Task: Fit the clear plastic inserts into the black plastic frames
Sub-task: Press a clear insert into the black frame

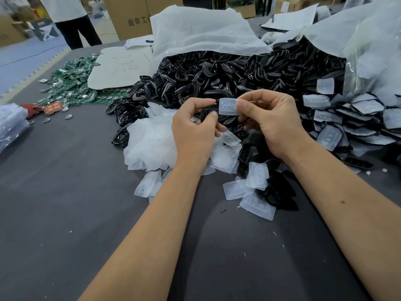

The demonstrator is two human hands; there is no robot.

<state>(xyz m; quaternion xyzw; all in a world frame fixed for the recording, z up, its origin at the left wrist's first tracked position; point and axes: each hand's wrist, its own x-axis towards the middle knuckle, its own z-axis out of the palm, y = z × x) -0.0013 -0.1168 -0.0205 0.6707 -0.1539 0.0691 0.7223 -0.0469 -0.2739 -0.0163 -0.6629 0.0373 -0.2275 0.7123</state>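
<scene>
My left hand [195, 127] grips a black plastic frame [207, 112] above the dark table. My right hand [271, 118] pinches a clear insert [227, 106] with three round bumps and holds it against the frame's upper side. A large heap of black frames [227, 77] spills from an open white bag just behind my hands. Loose clear inserts [257, 175] lie below my hands, and a mound of them [152, 146] sits to the left. Frames with inserts in them [366, 120] are piled at the right.
Green circuit boards [71, 83] lie scattered at the far left beside a white sheet [117, 70]. A plastic bag [10, 124] sits at the left edge. Cardboard boxes [130, 18] and a standing person [71, 20] are beyond the table. Grey table surface [65, 192] lies in front.
</scene>
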